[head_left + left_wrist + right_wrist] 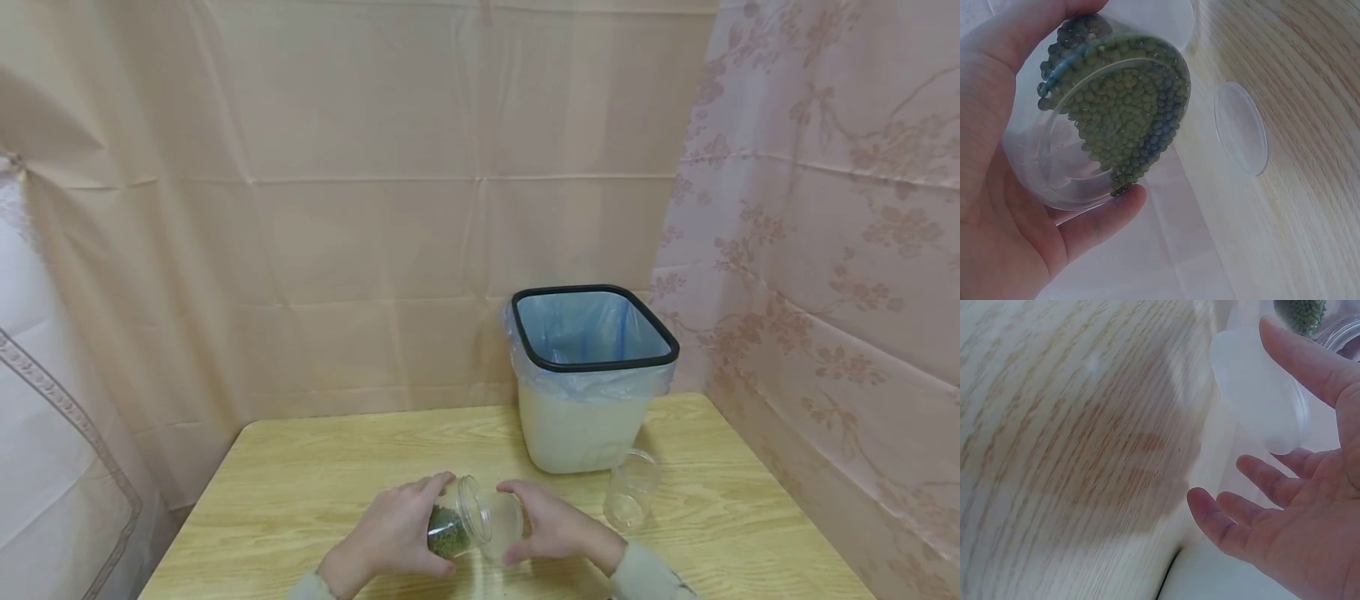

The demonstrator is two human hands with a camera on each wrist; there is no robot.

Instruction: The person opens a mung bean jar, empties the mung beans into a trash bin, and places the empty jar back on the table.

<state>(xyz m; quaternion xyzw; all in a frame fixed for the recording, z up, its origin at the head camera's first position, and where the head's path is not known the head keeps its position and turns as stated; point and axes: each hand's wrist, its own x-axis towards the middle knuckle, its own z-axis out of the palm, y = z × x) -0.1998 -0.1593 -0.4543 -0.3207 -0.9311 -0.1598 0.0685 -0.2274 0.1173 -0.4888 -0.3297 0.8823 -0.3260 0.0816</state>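
Note:
My left hand (397,533) grips a clear jar (1054,169) around its side. The jar is tipped onto its side, its open rim facing right in the head view. Green beans (1122,106), like mung beans, lie against its lower wall. Close by that rim, my right hand (551,529) holds a translucent round lid (1260,387) by its edges, between thumb and fingertips. Whether lid and rim touch cannot be told. An uncapped clear jar (630,492) stands to the right of my right hand.
A cream bin (585,425) with a black rim and a bluish liner stands at the table's back right. The wood-grain table (322,467) meets curtains behind and at right. A thin clear disc (1241,128) shows over the tabletop in the left wrist view.

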